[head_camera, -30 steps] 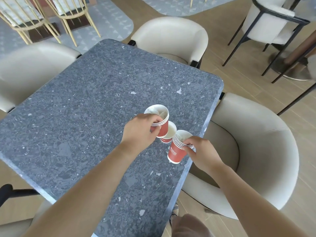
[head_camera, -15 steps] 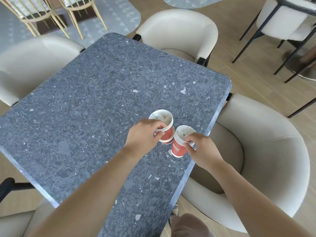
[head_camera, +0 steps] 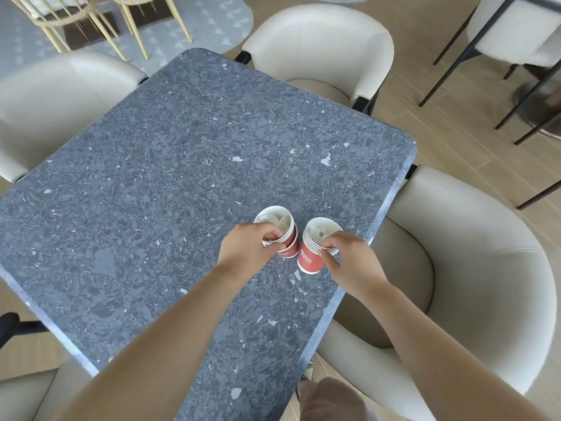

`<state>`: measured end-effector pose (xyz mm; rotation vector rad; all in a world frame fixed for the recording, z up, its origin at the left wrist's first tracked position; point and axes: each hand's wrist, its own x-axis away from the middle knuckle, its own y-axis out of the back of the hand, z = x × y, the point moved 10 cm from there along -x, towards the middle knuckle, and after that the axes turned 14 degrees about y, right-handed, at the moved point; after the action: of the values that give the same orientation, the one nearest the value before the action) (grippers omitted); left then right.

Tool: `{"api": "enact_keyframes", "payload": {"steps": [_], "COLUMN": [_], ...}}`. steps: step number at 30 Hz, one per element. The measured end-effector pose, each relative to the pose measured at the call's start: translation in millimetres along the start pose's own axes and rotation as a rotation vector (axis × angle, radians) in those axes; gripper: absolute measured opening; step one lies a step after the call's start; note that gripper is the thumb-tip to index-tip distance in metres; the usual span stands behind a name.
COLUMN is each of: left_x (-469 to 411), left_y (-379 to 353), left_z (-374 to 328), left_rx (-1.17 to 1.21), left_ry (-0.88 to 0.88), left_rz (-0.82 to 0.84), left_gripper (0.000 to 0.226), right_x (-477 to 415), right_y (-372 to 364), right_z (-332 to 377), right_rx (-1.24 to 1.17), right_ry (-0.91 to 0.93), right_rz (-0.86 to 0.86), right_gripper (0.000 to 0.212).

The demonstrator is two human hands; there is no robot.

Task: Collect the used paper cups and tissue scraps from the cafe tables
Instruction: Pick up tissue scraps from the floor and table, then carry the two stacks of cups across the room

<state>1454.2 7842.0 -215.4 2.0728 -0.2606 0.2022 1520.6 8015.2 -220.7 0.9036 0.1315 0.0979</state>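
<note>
Two stacks of red paper cups with white rims stand side by side near the right edge of the dark speckled table (head_camera: 151, 192). My left hand (head_camera: 246, 250) grips the left stack (head_camera: 288, 238) at its rims. My right hand (head_camera: 349, 262) pinches the rims of the right stack (head_camera: 311, 256). White tissue scraps lie inside the top cup of each stack. Both stacks appear to rest upright on the tabletop, a small gap between them.
Cream upholstered chairs (head_camera: 455, 268) ring the table on every side, one close at the right. Wooden-legged chairs on a grey rug (head_camera: 197, 28) stand at the far left. Another chair with black legs (head_camera: 516, 41) is at the far right.
The single cup that lay between the stacks is now nested under the left stack. The right stack has come upright, and both stacks now sit lower on the table.
</note>
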Motion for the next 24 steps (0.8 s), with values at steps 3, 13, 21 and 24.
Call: {"api": "enact_keyframes", "payload": {"steps": [3,13,21,24], "left_x": [-4,-1,14,28], "left_y": [-10,-38,-11,4], "left_z": [10,13,-5,-14], "left_rx": [0.036,-0.185,-0.202,-0.184], "left_ry": [0.058,0.027,-0.092,-0.164], "left_rz": [0.045,0.131,0.020,-0.014], "left_gripper": [0.022,0.010,0.037,0.040], "right_x": [-6,-16,-16,-8], "right_y": [-3,-20,-9,9], "right_z": [2,14,21,39], "right_rx": [0.001,-0.011,0.055,0.065], "right_ry": [0.017,0.112,0.068,0.079], "right_rz": [0.017,0.098,0.069,-0.024], "right_gripper": [0.017,0.017,0.029,0.031]}}
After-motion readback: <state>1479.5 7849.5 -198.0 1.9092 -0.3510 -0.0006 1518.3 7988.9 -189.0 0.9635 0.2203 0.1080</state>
